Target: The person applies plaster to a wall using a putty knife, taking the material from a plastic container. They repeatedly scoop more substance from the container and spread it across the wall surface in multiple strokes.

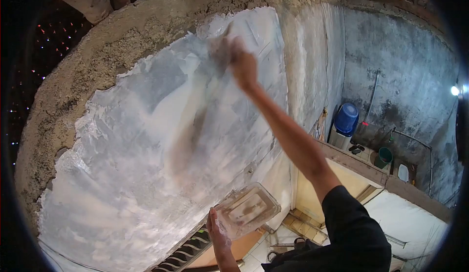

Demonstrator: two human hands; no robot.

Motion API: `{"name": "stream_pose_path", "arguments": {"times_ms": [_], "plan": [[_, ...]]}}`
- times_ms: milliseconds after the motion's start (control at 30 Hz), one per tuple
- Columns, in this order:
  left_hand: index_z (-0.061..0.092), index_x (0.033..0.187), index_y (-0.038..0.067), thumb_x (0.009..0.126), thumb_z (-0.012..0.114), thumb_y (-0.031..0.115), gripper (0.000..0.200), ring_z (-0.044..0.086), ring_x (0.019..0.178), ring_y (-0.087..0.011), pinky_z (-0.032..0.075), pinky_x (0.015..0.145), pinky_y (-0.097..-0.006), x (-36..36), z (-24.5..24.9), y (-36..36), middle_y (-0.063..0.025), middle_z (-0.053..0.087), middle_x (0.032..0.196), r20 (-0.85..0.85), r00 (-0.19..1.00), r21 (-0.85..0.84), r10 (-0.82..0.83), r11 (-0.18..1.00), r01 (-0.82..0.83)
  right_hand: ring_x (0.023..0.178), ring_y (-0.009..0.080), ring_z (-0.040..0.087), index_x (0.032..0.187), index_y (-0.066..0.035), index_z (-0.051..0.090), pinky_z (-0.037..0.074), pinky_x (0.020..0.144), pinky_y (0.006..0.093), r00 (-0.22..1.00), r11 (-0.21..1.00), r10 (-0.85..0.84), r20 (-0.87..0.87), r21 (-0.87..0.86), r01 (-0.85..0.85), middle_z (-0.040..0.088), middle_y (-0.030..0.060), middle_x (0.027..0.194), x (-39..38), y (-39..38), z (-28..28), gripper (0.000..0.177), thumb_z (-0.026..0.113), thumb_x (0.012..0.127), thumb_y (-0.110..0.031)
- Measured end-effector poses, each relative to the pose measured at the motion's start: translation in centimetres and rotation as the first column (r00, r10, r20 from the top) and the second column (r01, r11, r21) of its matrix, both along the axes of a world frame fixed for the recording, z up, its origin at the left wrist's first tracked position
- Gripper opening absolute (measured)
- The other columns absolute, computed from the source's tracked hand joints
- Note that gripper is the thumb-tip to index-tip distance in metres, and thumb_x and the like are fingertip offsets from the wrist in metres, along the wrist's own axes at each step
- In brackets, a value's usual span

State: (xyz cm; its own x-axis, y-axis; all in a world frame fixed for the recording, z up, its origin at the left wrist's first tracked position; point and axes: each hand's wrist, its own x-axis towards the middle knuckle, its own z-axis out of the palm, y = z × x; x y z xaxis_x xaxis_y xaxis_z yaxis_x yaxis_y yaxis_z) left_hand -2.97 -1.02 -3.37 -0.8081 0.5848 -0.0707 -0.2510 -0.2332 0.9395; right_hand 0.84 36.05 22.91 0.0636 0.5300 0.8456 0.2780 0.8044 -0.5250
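Note:
My right hand [240, 62] is raised against the upper part of the wall, closed around a flat spreading tool [220, 50] that motion blur smears. Wet whitish-grey plaster [161, 111] coats the wall around it, with a ragged upper edge. Lower down, my left hand [218, 230] grips the near side of a clear rectangular plastic container [248, 211]. White residue clings to the container and to my left fingers. The exact shape of the tool cannot be made out.
Rough bare cement [97, 59] borders the plaster along the top. Below are a dark vent grille [188, 252] and a tiled floor. Beyond a low partition wall [351, 162] at right stand a blue bucket [346, 119] and a green bucket [384, 157].

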Motion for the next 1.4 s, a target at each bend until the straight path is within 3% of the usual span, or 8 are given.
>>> {"name": "stream_pose_path", "arguments": {"times_ms": [233, 500, 567, 767, 900, 1067, 1167, 1400], "plan": [[0.055, 0.105, 0.003, 0.094, 0.049, 0.034, 0.033, 0.062, 0.087, -0.0227, 0.056, 0.061, -0.0358, 2.4, 4.2, 0.9, -0.0108, 0.060, 0.100, 0.268, 0.926, 0.204, -0.266, 0.955, 0.215, 0.084, 0.0378, 0.060, 0.126, -0.010, 0.052, 0.049, 0.074, 0.0403, 0.877, 0.876, 0.453, 0.161, 0.102, -0.472, 0.060, 0.0220, 0.097, -1.0, -13.9, -5.8, 0.059, 0.058, 0.068, 0.003], [0.054, 0.114, 0.006, 0.090, 0.056, 0.034, 0.037, 0.057, 0.098, -0.0203, 0.050, 0.080, -0.0352, 0.6, 0.6, 0.0, -0.0086, 0.056, 0.109, 0.093, 0.986, 0.124, -0.136, 0.984, 0.124, 0.054, 0.0207, 0.052, 0.085, 0.001, 0.063, 0.042, 0.053, 0.0309, 0.951, 0.999, -0.031, -0.309, -0.022, 0.026, 0.057, 0.0191, 0.065, 6.0, 0.0, 4.3, 0.017, 0.051, 0.082, -0.011], [0.055, 0.113, 0.005, 0.090, 0.057, 0.033, 0.037, 0.057, 0.096, -0.0202, 0.049, 0.082, -0.0315, 0.3, 0.2, 0.1, -0.0083, 0.057, 0.108, 0.014, 0.999, 0.115, -0.041, 0.993, 0.039, 0.058, 0.0293, 0.058, 0.082, 0.001, 0.062, 0.045, 0.057, 0.0347, 0.817, 0.927, 0.325, -0.477, -0.009, -0.374, 0.061, 0.0191, 0.068, 3.0, 1.2, 4.9, 0.018, 0.053, 0.079, -0.014], [0.060, 0.105, 0.002, 0.095, 0.052, 0.028, 0.030, 0.055, 0.085, -0.0110, 0.043, 0.073, -0.0225, 0.0, -0.1, 0.5, -0.0019, 0.059, 0.100, 0.041, 0.989, 0.167, -0.144, 0.977, 0.136, 0.063, 0.0361, 0.062, 0.110, -0.014, 0.062, 0.049, 0.060, 0.0428, 0.994, 0.943, 0.097, 0.046, 0.315, -0.107, 0.065, 0.0170, 0.081, -4.7, -12.5, 1.0, 0.037, 0.054, 0.075, -0.003], [0.060, 0.106, 0.001, 0.094, 0.054, 0.028, 0.030, 0.055, 0.085, -0.0102, 0.044, 0.072, -0.0236, -0.1, 0.2, 0.7, -0.0012, 0.059, 0.097, 0.040, 0.970, 0.201, -0.240, 0.953, 0.228, 0.069, 0.0302, 0.065, 0.111, -0.010, 0.063, 0.051, 0.060, 0.0360, 0.916, 0.889, 0.398, 0.040, 0.230, -0.396, 0.066, 0.0155, 0.096, -0.6, -15.9, 0.4, 0.034, 0.055, 0.080, 0.002], [0.059, 0.112, 0.000, 0.093, 0.055, 0.029, 0.035, 0.054, 0.090, -0.0105, 0.044, 0.077, -0.0248, -0.9, -0.6, -0.8, -0.0017, 0.059, 0.102, 0.174, 0.955, 0.252, -0.240, 0.948, 0.192, 0.102, 0.0191, 0.063, 0.115, -0.008, 0.062, 0.050, 0.080, 0.0260, 0.976, 0.951, 0.111, -0.187, 0.305, -0.049, 0.064, 0.0126, 0.111, 3.9, -3.4, 0.4, 0.040, 0.044, 0.083, 0.008], [0.055, 0.119, -0.001, 0.092, 0.056, 0.030, 0.041, 0.053, 0.096, -0.0114, 0.043, 0.083, -0.0259, -1.0, -1.0, -1.7, -0.0028, 0.058, 0.109, 0.135, 0.985, 0.158, -0.107, 0.984, 0.085, 0.061, 0.0045, 0.037, 0.121, -0.010, 0.060, 0.036, 0.054, 0.0210, 0.935, 0.996, 0.092, -0.343, 0.039, -0.084, 0.038, 0.0214, 0.080, 6.4, 1.8, -0.5, 0.045, 0.043, 0.081, 0.005], [0.051, 0.124, -0.001, 0.092, 0.056, 0.030, 0.045, 0.050, 0.105, -0.0132, 0.039, 0.091, -0.0278, -1.4, -1.5, -1.2, -0.0045, 0.056, 0.116, 0.149, 0.979, 0.117, -0.139, 0.986, 0.122, 0.071, 0.0293, 0.062, 0.137, -0.011, 0.039, 0.048, 0.060, 0.0383, 0.997, 0.960, -0.003, 0.078, 0.279, -0.019, 0.051, 0.0186, 0.126, -3.8, -5.5, -9.7, 0.075, 0.054, 0.065, 0.006]]}}
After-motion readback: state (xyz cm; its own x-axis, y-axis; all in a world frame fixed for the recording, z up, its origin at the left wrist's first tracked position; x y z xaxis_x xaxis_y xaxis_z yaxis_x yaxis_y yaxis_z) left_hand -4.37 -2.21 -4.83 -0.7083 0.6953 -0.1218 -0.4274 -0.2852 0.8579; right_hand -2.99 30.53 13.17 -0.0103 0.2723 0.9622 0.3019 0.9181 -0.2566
